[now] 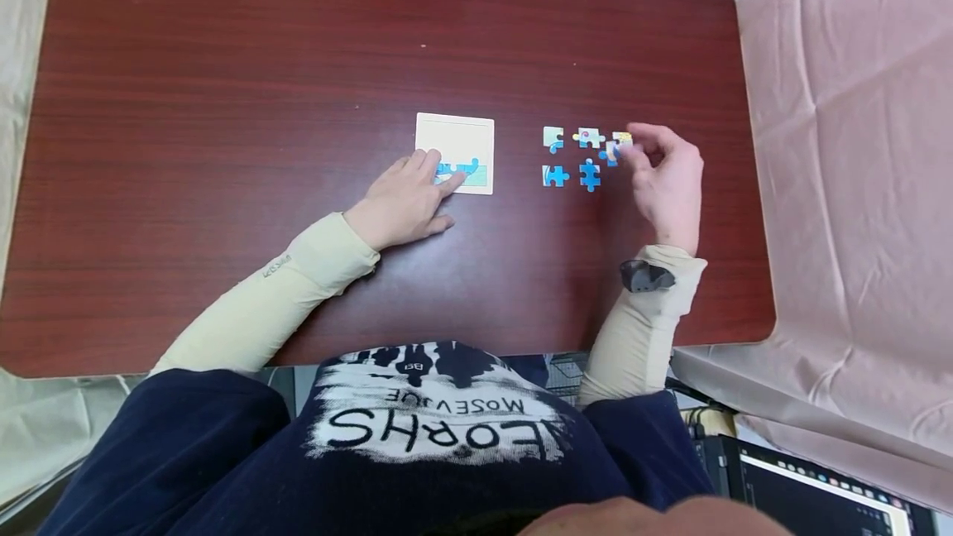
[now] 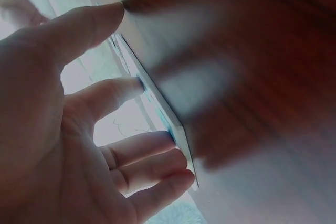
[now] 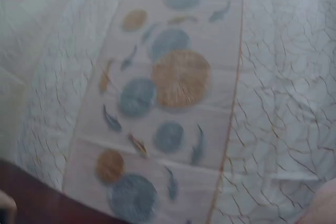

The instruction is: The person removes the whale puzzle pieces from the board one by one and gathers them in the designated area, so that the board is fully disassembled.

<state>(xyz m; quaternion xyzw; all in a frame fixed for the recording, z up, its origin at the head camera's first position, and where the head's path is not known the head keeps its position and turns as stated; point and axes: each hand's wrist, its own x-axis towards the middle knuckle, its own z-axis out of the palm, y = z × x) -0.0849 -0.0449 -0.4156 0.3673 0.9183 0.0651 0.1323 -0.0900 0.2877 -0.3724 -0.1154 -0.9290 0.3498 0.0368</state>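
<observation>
A square, light-coloured puzzle board [image 1: 455, 131] lies on the table, with blue joined pieces [image 1: 475, 175] along its lower part. My left hand [image 1: 400, 198] rests fingertips on the board's lower left, fingers extended and thumb held apart; its wrist view shows the fingertips at the board's thin edge [image 2: 167, 109]. To the right, my right hand [image 1: 673, 180] is over the end of a group of loose jigsaw pieces. Its thumb and index finger stand apart beside a yellow-topped piece [image 1: 621, 138], which overlaps another piece [image 1: 612, 152]. Only slivers of the hand show in the right wrist view.
More loose pieces lie left of my right hand: a corner-like piece [image 1: 553, 137], a pink-marked one [image 1: 589, 137] and blue ones [image 1: 590, 175] below. The reddish-brown table [image 1: 223, 89] ends at pale cloth [image 1: 841, 147] on the right. A laptop [image 1: 811, 478] sits lower right.
</observation>
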